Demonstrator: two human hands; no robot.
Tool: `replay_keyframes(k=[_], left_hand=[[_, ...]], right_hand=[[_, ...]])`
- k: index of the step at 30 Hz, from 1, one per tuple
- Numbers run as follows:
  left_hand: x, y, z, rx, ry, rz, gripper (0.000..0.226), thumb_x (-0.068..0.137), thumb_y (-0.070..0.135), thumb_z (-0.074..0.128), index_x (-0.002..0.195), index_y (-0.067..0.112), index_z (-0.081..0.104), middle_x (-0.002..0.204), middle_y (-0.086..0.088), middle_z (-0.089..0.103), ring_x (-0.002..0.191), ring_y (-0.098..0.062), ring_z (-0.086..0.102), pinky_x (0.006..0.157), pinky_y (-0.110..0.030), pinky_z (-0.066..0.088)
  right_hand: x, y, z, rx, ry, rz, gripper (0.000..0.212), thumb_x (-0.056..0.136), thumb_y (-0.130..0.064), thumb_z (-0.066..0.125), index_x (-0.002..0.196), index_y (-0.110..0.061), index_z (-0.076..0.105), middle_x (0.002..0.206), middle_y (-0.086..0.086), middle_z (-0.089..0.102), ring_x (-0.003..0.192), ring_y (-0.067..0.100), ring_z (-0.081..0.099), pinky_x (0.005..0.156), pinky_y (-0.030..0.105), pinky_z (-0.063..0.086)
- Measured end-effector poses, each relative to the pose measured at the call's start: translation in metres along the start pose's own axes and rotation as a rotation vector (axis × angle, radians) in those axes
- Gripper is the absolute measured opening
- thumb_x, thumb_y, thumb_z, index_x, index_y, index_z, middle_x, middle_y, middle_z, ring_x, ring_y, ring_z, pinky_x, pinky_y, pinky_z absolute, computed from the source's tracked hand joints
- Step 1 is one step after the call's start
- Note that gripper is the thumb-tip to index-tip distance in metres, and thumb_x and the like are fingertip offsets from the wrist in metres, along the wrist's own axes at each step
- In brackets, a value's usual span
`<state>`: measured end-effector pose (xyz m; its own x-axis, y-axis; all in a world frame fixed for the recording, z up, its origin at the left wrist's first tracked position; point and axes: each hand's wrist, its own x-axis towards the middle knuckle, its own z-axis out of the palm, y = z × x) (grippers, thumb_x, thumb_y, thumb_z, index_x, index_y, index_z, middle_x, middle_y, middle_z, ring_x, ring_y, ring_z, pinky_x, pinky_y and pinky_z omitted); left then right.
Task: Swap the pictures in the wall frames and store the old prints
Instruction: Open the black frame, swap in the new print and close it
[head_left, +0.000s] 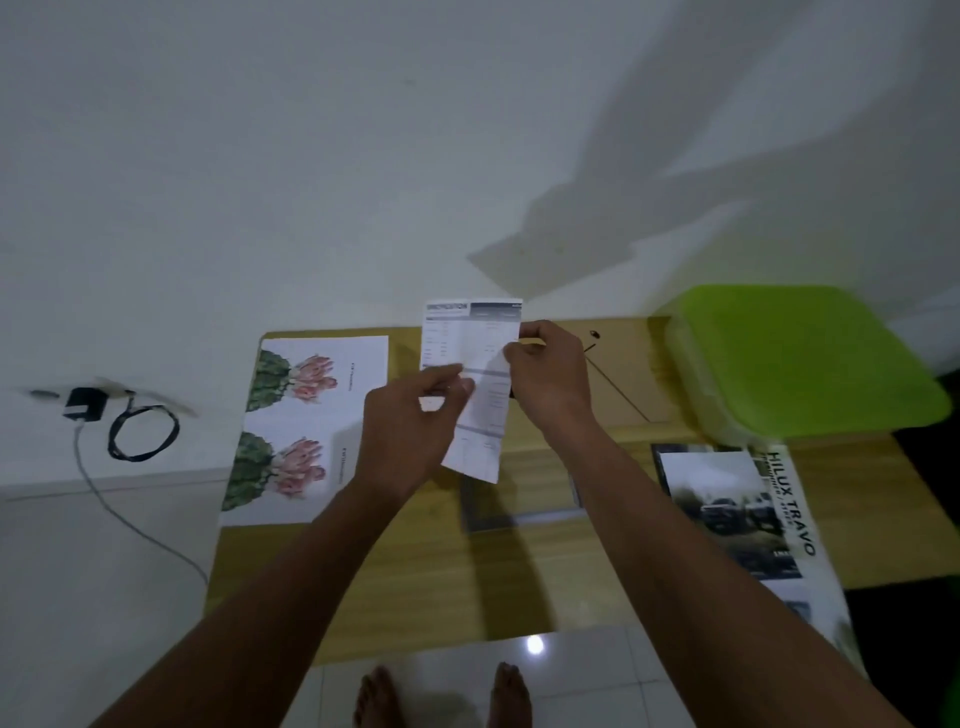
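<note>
Paper is what both hands are busy with: a printed sheet (485, 376), covered in small tables and grey header bars, is held up in the air above the back half of a low wooden table (415, 582). The left hand (410, 421) pinches the sheet's left edge near the middle, thumb and fingertips closed on the paper. The right hand (550, 374) grips the right edge a little higher, fingers curled round it. The sheet hangs roughly upright, its lower end tilted toward the person.

Directly beneath it a grey picture frame (519, 512) lies flat on the table, partly hidden by the sheet and the forearms. To the left lies a cactus print (311, 426), showing the same flowering cactus twice. Behind the right hand a brown backing board (628, 374) with a hanging cord rests flat, and just beside it stands a green plastic box (795, 364). Near the right edge lies a Hilux Travo print (737, 509), a dark vehicle photo. On the floor to the left, against the wall, are a charger (85, 404) and a coiled cable (143, 431). Bare feet (379, 696) stand at the table's near edge.
</note>
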<state>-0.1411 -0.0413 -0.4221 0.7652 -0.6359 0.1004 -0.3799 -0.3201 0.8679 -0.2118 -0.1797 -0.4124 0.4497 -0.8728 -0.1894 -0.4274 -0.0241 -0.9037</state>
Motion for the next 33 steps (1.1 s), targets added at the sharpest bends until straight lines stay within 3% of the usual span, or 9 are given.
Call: replay_keyframes(k=[3, 5, 7, 10, 15, 23, 27, 29, 33], left_hand=[[0.009, -0.006, 0.014, 0.053, -0.043, -0.181, 0.044, 0.091, 0.028, 0.065, 0.134, 0.022, 0.055, 0.125, 0.01, 0.059, 0.113, -0.009, 0.056, 0.091, -0.018, 0.041], [0.015, -0.018, 0.023, -0.026, -0.176, -0.352, 0.058, 0.09, 0.026, 0.066, 0.143, 0.022, 0.044, 0.129, 0.007, 0.058, 0.116, -0.016, 0.057, 0.098, -0.032, 0.045], [0.016, -0.03, 0.034, -0.221, -0.243, -0.486, 0.07, 0.086, 0.017, 0.07, 0.147, 0.02, 0.037, 0.117, -0.002, 0.068, 0.11, -0.026, 0.063, 0.092, -0.044, 0.052], [0.01, -0.034, 0.052, -0.271, -0.257, -0.538, 0.072, 0.084, 0.006, 0.073, 0.146, 0.017, 0.039, 0.11, -0.009, 0.067, 0.097, -0.028, 0.067, 0.07, -0.038, 0.057], [0.0, -0.044, 0.079, -0.337, -0.225, -0.607, 0.064, 0.078, 0.0, 0.076, 0.136, 0.006, 0.051, 0.1, -0.013, 0.069, 0.092, -0.032, 0.07, 0.079, -0.051, 0.058], [0.008, -0.06, 0.1, 0.029, -0.114, -0.503, 0.044, 0.074, 0.005, 0.075, 0.114, 0.021, 0.068, 0.078, 0.0, 0.071, 0.077, -0.02, 0.07, 0.079, -0.047, 0.058], [0.014, -0.062, 0.11, 0.193, -0.088, -0.428, 0.039, 0.076, 0.005, 0.073, 0.114, 0.017, 0.068, 0.087, 0.001, 0.069, 0.087, -0.021, 0.066, 0.084, -0.032, 0.051], [0.015, -0.066, 0.113, 0.254, -0.084, -0.394, 0.037, 0.077, 0.006, 0.072, 0.113, 0.016, 0.068, 0.086, 0.004, 0.065, 0.089, -0.02, 0.064, 0.08, -0.028, 0.047], [0.008, -0.073, 0.118, 0.456, -0.128, -0.274, 0.028, 0.085, 0.017, 0.066, 0.113, 0.018, 0.067, 0.1, -0.002, 0.065, 0.095, -0.024, 0.063, 0.081, -0.038, 0.053]], right_hand=[[0.004, 0.014, -0.028, 0.055, -0.027, 0.047, 0.02, 0.088, -0.009, 0.054, 0.098, -0.023, 0.064, 0.087, -0.003, 0.071, 0.079, 0.017, 0.07, 0.074, 0.045, 0.061], [0.005, 0.025, -0.044, 0.106, -0.059, 0.065, 0.021, 0.091, -0.007, 0.054, 0.105, -0.021, 0.062, 0.089, 0.0, 0.071, 0.08, 0.018, 0.07, 0.071, 0.039, 0.059], [0.008, 0.038, -0.055, 0.136, -0.063, 0.083, 0.023, 0.091, -0.007, 0.055, 0.11, -0.02, 0.06, 0.091, 0.004, 0.072, 0.079, 0.021, 0.069, 0.065, 0.034, 0.054], [0.016, 0.059, -0.065, 0.117, -0.04, 0.123, 0.026, 0.089, -0.008, 0.057, 0.111, -0.021, 0.059, 0.097, 0.005, 0.072, 0.086, 0.028, 0.07, 0.067, 0.033, 0.053], [0.029, 0.095, -0.068, 0.051, -0.02, 0.156, 0.027, 0.087, -0.006, 0.058, 0.109, -0.021, 0.063, 0.097, 0.0, 0.071, 0.078, 0.016, 0.066, 0.062, 0.026, 0.049], [0.052, 0.141, -0.056, -0.14, -0.041, 0.119, 0.019, 0.093, -0.009, 0.059, 0.109, -0.021, 0.059, 0.086, 0.001, 0.067, 0.063, 0.007, 0.057, 0.052, 0.019, 0.04], [0.063, 0.148, -0.048, -0.24, -0.062, 0.037, 0.02, 0.095, -0.009, 0.06, 0.112, -0.018, 0.059, 0.083, -0.003, 0.064, 0.063, 0.003, 0.055, 0.05, 0.01, 0.035], [0.067, 0.149, -0.045, -0.297, -0.07, -0.004, 0.021, 0.096, -0.011, 0.06, 0.116, -0.016, 0.059, 0.095, 0.0, 0.067, 0.074, 0.009, 0.058, 0.058, 0.012, 0.039], [0.069, 0.159, -0.04, -0.468, -0.144, -0.08, 0.036, 0.096, -0.023, 0.06, 0.131, -0.012, 0.055, 0.125, 0.007, 0.061, 0.118, 0.024, 0.055, 0.093, 0.03, 0.045]])
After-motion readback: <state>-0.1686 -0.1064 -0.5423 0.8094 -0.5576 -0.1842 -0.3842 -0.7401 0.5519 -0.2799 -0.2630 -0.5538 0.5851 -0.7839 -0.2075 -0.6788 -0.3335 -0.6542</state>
